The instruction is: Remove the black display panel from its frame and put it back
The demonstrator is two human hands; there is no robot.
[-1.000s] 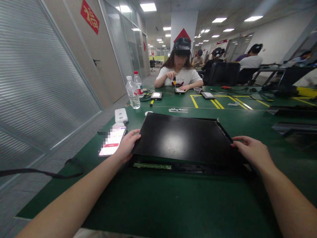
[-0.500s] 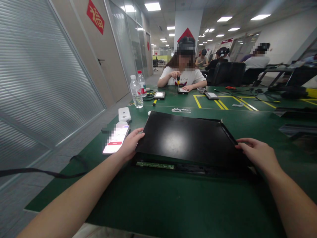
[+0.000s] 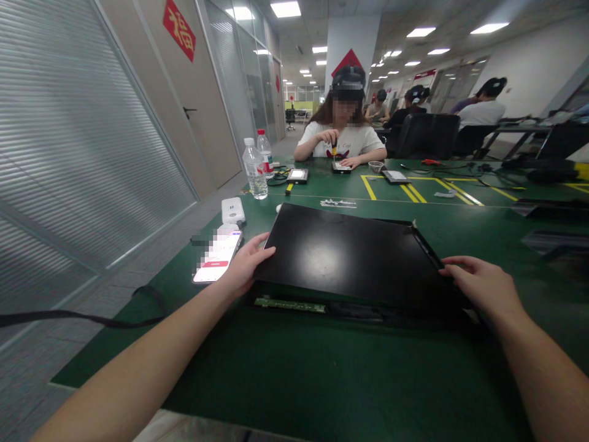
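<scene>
A large black screen panel (image 3: 340,255) with a glossy spot of reflected light lies tilted over a thin black frame (image 3: 426,247). Its near left side stands raised above the frame. In the gap below, a narrow green circuit board (image 3: 289,305) shows along the front. My left hand (image 3: 248,261) grips the panel's left edge, thumb on top and fingers partly hidden beneath. At the right side, my right hand (image 3: 478,282) is pinched on the frame's rim, close to the panel's edge; its fingertips are partly hidden.
A lit phone (image 3: 218,261) and a white power bank (image 3: 233,212) lie left of my left hand. Beyond stand two water bottles (image 3: 254,172). Across the green table (image 3: 322,374), a person (image 3: 340,132) works with a screwdriver on a hard drive (image 3: 341,167). More drives, cables and scraps lie around.
My left thumb has moved slightly further over the panel's left edge. The view has shifted a little; the panel, frame and right hand look nearly the same.
</scene>
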